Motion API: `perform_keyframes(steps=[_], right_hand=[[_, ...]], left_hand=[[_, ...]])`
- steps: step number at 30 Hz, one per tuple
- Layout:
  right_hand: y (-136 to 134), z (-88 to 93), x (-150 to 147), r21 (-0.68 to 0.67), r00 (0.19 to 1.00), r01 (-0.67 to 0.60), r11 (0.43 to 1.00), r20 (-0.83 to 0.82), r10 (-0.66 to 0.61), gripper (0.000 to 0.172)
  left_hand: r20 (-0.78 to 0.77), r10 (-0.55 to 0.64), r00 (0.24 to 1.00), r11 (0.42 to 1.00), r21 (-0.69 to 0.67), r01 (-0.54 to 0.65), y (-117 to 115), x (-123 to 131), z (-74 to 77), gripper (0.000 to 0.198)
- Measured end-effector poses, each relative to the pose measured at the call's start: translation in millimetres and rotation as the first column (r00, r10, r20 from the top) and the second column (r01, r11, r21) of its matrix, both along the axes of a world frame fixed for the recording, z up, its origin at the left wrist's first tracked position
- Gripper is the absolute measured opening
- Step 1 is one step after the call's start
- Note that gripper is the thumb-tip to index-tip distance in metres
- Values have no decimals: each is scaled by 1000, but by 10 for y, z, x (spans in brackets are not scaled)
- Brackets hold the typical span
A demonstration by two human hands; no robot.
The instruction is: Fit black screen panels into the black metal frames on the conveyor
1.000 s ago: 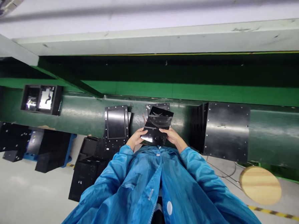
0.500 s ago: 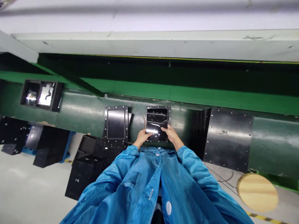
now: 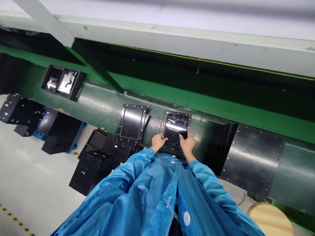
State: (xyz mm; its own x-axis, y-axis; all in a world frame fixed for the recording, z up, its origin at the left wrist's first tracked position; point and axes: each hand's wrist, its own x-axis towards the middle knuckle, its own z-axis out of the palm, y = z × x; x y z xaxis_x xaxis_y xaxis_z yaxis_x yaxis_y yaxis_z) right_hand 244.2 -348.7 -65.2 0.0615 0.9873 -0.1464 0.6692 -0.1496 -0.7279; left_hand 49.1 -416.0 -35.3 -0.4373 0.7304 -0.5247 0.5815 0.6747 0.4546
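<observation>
A thin glossy black panel (image 3: 176, 122) lies over a black studded plate (image 3: 178, 114) on the green bench in front of me. My left hand (image 3: 158, 142) is closed at the panel's near left corner, thumb on top. At the near right edge, my right hand (image 3: 187, 143) grips the panel, thumb over its face and fingers along the side. A thin tweezers-like tool (image 3: 161, 126) lies left of the panel, touching or close to my left hand. Farther left rests a second black studded plate (image 3: 132, 122) with a rectangular frame outline.
The green bench (image 3: 100, 104) runs across the view under a white shelf edge (image 3: 177, 39). A divided black box (image 3: 63, 81) stands on it at the left, a large black stack (image 3: 253, 158) at the right. Black boxes (image 3: 91, 172) and a round wooden stool (image 3: 270, 224) are below.
My view has turned and tilted. The panel, earlier tipped up in both hands, now lies flatter over the studded plate. My right hand has slid toward its near right corner.
</observation>
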Motion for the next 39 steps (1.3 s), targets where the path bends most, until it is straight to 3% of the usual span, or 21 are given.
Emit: perform_keyframes(steps=[3,6,9,13,17,21,26,33,39], right_hand=[[-26,61,142,117,988,-36,993,153,18,68],[-112,50,329,-105,986,12,994,165,5,60],[-283,-10,459,-317,989,7,949,140,40,50],[-488,-80,496,-286,998,-3,958,54,19,50],[-491,-87,485,-261,996,-31,965,71,51,54],[-397,-35,519,-333,989,-43,942,118,88,53],[-385,17,562,-416,986,-43,908,128,106,39],[-359,11,542,-501,970,-61,863,175,170,38],[-395,52,535,-534,956,-46,844,221,192,35]], left_hand=[[-53,-9,999,999,-31,7,-17,-41,8,35],[-80,-41,996,998,-40,38,-57,-70,38,49],[-60,-92,994,994,-70,88,-105,-99,69,60],[-10,-175,984,981,-83,174,-169,-166,57,61],[-2,-202,979,978,-56,201,-200,-220,-3,55],[5,-196,981,976,-94,196,-157,-218,17,51],[-22,-180,983,967,-188,173,-90,-159,100,65],[-35,-351,936,906,-263,331,-27,-214,94,65],[-87,-408,909,867,-347,357,-66,-153,107,63]])
